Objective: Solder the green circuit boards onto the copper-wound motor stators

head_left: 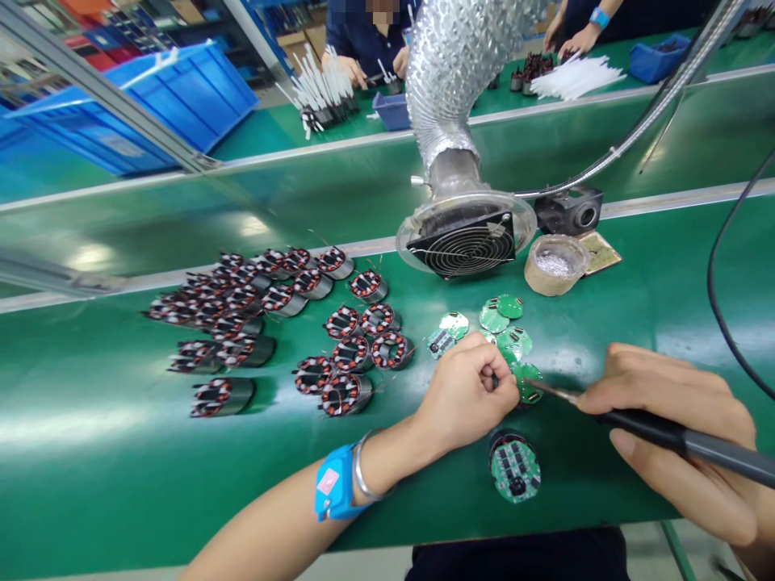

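Observation:
My left hand (469, 395) is closed in a pinch beside a round green circuit board (528, 383) lying on the green table; what the fingers pinch is too small to name. A blue wrist strap (335, 482) circles that wrist. My right hand (672, 432) grips a soldering iron (678, 436) like a pen, its tip touching the same board. Just below my left hand stands a stator with a green board on top (514, 468). More loose round boards (496, 319) lie above my hands.
Several wound motor stators (354, 355) lie in groups to the left. A fume extractor fan on a foil duct (465, 238) faces the work spot, beside a solder roll (554, 265). A black cable (723, 323) runs at right. Other people work at the far bench.

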A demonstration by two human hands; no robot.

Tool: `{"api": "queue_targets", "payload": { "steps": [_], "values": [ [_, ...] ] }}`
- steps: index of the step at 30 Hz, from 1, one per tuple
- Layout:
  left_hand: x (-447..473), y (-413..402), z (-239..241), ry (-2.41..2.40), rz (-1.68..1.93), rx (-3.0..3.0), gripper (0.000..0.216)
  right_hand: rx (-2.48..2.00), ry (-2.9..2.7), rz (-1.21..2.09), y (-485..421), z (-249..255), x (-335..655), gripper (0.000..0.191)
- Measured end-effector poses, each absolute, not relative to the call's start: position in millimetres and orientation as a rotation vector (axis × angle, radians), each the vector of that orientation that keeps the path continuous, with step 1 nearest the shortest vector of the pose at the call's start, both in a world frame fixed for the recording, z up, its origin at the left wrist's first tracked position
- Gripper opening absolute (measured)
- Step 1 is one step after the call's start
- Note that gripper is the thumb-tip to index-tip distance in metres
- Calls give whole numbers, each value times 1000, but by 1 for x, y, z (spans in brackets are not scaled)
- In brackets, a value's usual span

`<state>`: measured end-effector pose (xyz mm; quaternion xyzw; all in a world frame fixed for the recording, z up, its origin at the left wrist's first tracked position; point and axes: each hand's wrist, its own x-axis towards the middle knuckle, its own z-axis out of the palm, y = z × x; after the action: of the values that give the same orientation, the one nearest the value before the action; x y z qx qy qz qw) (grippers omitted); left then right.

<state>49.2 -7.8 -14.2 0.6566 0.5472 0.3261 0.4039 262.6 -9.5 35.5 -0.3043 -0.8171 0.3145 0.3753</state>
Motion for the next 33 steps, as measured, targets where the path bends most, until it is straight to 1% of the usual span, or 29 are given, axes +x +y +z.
{"api": "queue_targets", "payload": {
  "steps": [3, 6, 8, 11, 13, 14, 17, 18, 19, 23, 25, 27, 33],
  "values": [
    [49, -8, -14, 1381, 827, 1671, 12, -839, -2049, 725, -9, 35, 267, 23],
    [49, -7, -15, 1376, 829, 1686, 12, -858, -2049, 556, -5, 25, 269, 35],
    [49, -7, -16, 1373, 829, 1687, 12, -829, -2100, 505, 0, 15, 266, 40],
    [46, -8, -17, 1353, 827, 1667, 10, -705, -2262, 589, 8, 1, 260, 31],
    [44, -11, -16, 1307, 832, 1668, 5, -620, -2329, 660, 11, -8, 256, 26],
    [43, -12, -16, 1278, 834, 1681, 11, -594, -2338, 683, 12, -11, 255, 24],
    [44, -17, -17, 1232, 821, 1746, 38, -568, -2313, 676, 15, -16, 252, 21],
    [45, -18, -18, 1245, 816, 1756, 41, -568, -2310, 648, 15, -16, 251, 21],
    [47, -20, -19, 1269, 812, 1755, 40, -565, -2307, 615, 15, -15, 250, 21],
    [55, -25, -23, 1345, 825, 1695, 21, -577, -2271, 481, 16, -7, 242, 30],
    [57, -28, -23, 1354, 838, 1667, 16, -594, -2254, 416, 16, -3, 237, 32],
    [58, -30, -23, 1361, 852, 1649, 15, -624, -2269, 377, 15, -1, 235, 32],
    [58, -35, -25, 1335, 918, 1577, 22, -611, -2442, 331, 6, -2, 244, 28]
  ]
}}
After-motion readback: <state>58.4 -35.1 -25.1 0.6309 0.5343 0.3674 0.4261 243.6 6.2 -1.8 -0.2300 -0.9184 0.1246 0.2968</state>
